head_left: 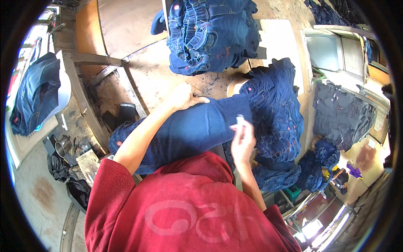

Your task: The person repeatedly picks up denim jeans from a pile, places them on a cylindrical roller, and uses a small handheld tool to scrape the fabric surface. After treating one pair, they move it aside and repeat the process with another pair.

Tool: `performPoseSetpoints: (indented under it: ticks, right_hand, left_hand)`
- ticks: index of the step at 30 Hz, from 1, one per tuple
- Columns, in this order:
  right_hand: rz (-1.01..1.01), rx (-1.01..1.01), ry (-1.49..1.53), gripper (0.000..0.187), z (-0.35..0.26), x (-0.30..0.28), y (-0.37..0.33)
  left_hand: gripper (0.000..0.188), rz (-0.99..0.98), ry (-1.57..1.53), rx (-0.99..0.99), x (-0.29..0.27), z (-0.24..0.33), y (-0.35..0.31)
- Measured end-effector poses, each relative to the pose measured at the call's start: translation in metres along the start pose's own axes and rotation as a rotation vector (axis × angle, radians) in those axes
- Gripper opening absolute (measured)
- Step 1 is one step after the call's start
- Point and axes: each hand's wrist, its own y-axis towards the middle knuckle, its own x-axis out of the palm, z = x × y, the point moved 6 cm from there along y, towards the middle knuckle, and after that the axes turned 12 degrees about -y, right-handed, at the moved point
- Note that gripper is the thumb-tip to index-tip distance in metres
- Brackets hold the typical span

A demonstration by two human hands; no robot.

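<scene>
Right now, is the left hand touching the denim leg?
Touching: the head view shows the left hand, thumb laid on the denim leg.

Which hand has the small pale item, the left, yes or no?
No: the small pale item is between the fingers of the right hand, while the left hand is at the blue denim's far edge.

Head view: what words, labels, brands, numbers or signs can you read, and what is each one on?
Large pale lettering on the red shirt: faded; wording not copied out here.
Round red tag on the denim at the left: too small to read.
Round red tag on the denim pile at the right: too small to read.
Small white item in the right hand: blurred, no text legible.
</scene>
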Motion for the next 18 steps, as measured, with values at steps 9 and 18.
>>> performPoseSetpoints:
  ticks: [9,18]
  right_hand:
    - [-0.229,1.291,1.068,0.045,0.145,0.038,-0.020]
    - [0.253,0.985,0.517,0.054,0.256,0.043,0.068]
  left_hand:
    - [0.032,0.395,0.370,0.238,-0.043,0.041,-0.199]
    - [0.098,0.076,0.409,-0.150,0.083,0.050,-0.227]
